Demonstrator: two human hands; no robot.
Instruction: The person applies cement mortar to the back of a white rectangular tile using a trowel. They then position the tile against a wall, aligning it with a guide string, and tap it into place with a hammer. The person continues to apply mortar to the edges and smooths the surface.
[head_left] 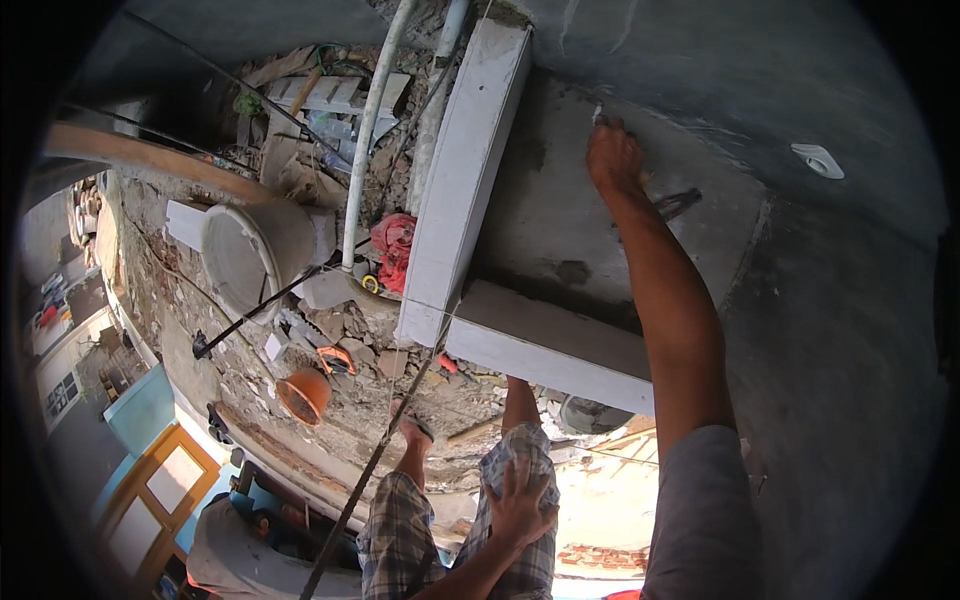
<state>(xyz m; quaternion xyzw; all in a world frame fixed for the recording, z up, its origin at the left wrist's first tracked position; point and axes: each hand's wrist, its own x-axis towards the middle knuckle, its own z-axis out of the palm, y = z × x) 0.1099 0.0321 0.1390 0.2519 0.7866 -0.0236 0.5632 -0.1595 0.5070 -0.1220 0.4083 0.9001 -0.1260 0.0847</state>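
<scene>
My right hand [615, 158] is closed, reaching out over a grey cement slab [560, 205] enclosed by a low white ledge. A small whitish tip [598, 113] pokes out past its fingers; the kind of thing held cannot be made out. Beside the forearm, a dark streak [678, 204] marks the cement, and a dark damp patch [573, 272] lies nearer the front ledge [550, 345]. My left hand [522, 508] rests with fingers spread on the knee of my plaid shorts, holding nothing.
Below on rubble stand a large pale bucket [240, 250] and a small orange bucket [302, 396], near an orange-handled saw [337, 360]. A red plastic bag [395, 250] lies against the long white ledge [465, 170]. A dark rope [375, 460] and pipes [375, 125] cross the left side.
</scene>
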